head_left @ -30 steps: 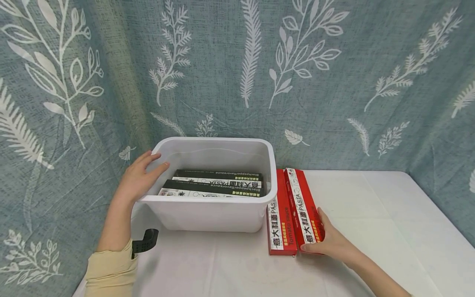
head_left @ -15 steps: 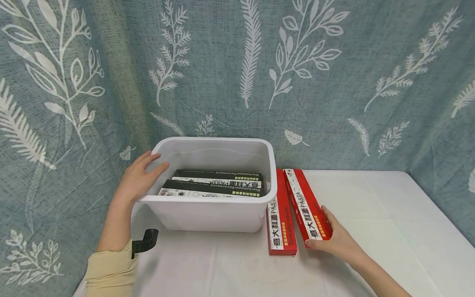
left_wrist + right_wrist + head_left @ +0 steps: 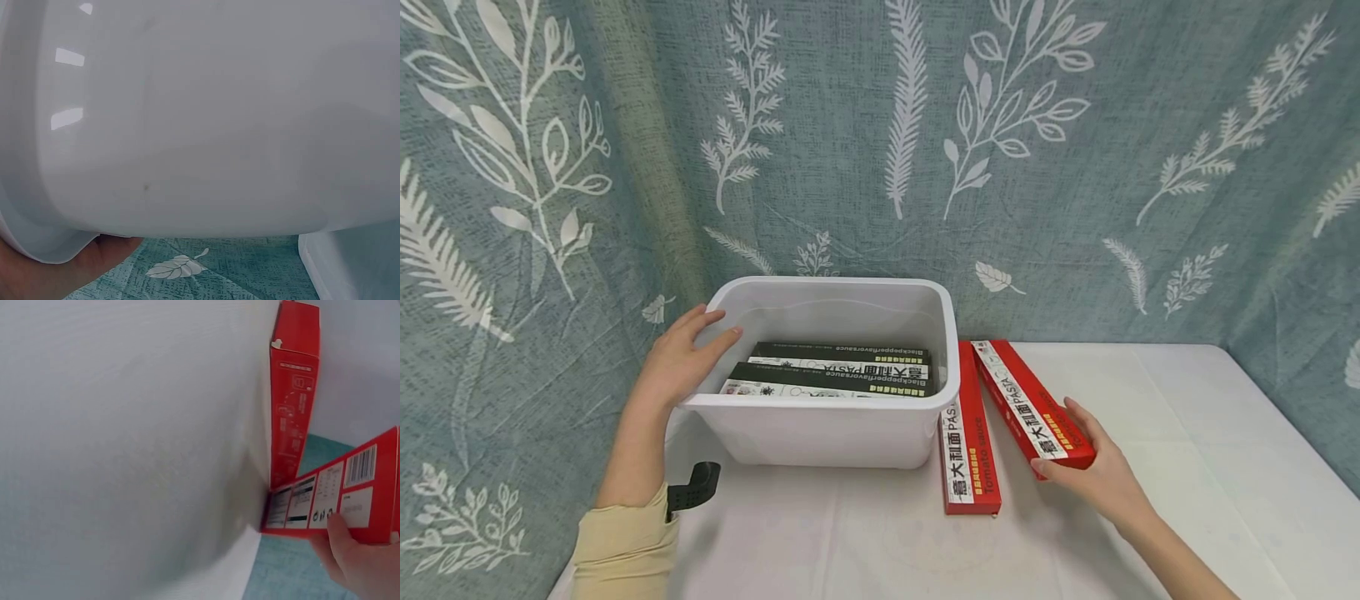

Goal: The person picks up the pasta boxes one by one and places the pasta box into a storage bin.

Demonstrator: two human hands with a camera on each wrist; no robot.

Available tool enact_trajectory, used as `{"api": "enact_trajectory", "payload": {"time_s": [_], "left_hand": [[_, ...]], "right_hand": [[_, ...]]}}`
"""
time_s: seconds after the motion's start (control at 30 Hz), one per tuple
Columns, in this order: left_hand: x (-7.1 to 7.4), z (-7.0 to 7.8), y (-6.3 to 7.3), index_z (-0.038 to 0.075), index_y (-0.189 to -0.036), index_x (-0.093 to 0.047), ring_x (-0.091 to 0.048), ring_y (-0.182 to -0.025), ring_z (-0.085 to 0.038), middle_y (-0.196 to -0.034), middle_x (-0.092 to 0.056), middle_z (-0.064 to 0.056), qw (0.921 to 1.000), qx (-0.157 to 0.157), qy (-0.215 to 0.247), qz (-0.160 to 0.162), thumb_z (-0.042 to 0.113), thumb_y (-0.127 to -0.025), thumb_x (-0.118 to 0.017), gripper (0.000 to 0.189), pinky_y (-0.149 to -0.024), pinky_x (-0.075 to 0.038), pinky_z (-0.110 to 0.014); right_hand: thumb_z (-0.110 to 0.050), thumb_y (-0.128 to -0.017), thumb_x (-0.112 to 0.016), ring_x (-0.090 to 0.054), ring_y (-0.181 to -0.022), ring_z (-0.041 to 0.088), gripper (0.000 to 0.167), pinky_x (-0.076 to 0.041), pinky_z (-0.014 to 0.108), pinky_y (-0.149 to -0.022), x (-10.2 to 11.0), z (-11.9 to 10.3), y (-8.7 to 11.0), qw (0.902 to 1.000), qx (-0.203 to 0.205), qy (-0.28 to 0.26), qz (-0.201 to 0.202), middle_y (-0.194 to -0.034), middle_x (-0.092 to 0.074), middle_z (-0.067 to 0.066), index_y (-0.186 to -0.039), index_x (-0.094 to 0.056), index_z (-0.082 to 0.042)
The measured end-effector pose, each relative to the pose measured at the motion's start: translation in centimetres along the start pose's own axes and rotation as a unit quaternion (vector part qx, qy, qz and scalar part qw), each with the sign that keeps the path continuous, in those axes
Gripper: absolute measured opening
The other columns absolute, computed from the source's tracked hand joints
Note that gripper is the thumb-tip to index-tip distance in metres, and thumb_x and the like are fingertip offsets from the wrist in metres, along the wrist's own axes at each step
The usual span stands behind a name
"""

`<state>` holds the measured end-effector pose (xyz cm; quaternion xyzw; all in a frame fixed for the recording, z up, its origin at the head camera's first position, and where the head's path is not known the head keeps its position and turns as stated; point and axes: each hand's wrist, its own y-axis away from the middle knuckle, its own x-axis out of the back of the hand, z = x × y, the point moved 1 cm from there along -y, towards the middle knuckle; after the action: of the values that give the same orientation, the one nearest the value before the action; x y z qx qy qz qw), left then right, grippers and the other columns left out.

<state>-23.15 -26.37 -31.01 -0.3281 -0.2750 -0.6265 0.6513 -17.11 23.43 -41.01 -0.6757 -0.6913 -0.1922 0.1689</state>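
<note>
My right hand (image 3: 1097,475) grips the near end of a red tomato sauce pasta box (image 3: 1033,400), thumb on the near edge and fingers along its right side. That near end is raised off the table, and the far end is low by the curtain. Another red pasta box (image 3: 972,458) lies flat just left of it. My left hand (image 3: 681,358) holds the left rim of a white plastic bin (image 3: 827,437), with thumb and fingertips over the edge. Inside the bin lie black pepper pasta boxes (image 3: 842,379). The left wrist view shows mostly the bin's outer wall (image 3: 200,125).
A white cloth (image 3: 850,542) covers the table. Behind it hangs a blue-green curtain (image 3: 850,192) with white leaf prints. The bin's right side stands close against the flat red box. A black strap (image 3: 692,492) is on the left wrist.
My right hand has lifted the near end of the red pasta box and swung it to the right, away from the flat box. The left hand and bin have stayed still.
</note>
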Motion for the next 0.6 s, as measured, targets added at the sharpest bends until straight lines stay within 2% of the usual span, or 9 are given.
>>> {"api": "enact_trajectory", "payload": {"time_s": [0.2,0.4,0.6], "left_hand": [[0.0,0.0,0.1,-0.002,-0.149,-0.035,-0.009,-0.141,-0.053,-0.16,-0.012,-0.023,1.0,-0.002,0.002,0.0,0.054,-0.099,-0.044,0.075,-0.104,-0.013,-0.073],[0.1,-0.2,0.1,-0.001,-0.15,-0.034,-0.009,-0.141,-0.054,-0.16,-0.011,-0.023,1.0,0.0,0.005,-0.003,0.054,-0.1,-0.043,0.075,-0.104,-0.014,-0.073],[0.2,-0.2,0.0,0.001,-0.151,-0.033,-0.007,-0.142,-0.053,-0.161,-0.009,-0.021,0.9999,0.005,0.01,-0.007,0.056,-0.099,-0.043,0.077,-0.104,-0.014,-0.073]], "right_hand": [[-0.025,-0.084,-0.078,-0.036,-0.126,0.026,0.09,-0.049,0.022,-0.08,0.2,-0.6,0.2,0.9989,0.016,-0.034,0.027,-0.154,-0.031,0.013,-0.155,-0.023,-0.017],[-0.026,-0.086,-0.076,-0.037,-0.124,0.022,0.085,-0.05,0.019,-0.078,0.3,-1.2,0.3,0.997,0.03,-0.039,0.059,-0.153,-0.034,0.008,-0.154,-0.027,-0.018],[-0.02,-0.088,-0.074,-0.042,-0.115,0.017,0.071,-0.053,0.019,-0.075,0.6,-1.4,0.5,0.9916,0.049,-0.068,0.099,-0.142,-0.042,0.005,-0.149,-0.037,-0.019]]}}
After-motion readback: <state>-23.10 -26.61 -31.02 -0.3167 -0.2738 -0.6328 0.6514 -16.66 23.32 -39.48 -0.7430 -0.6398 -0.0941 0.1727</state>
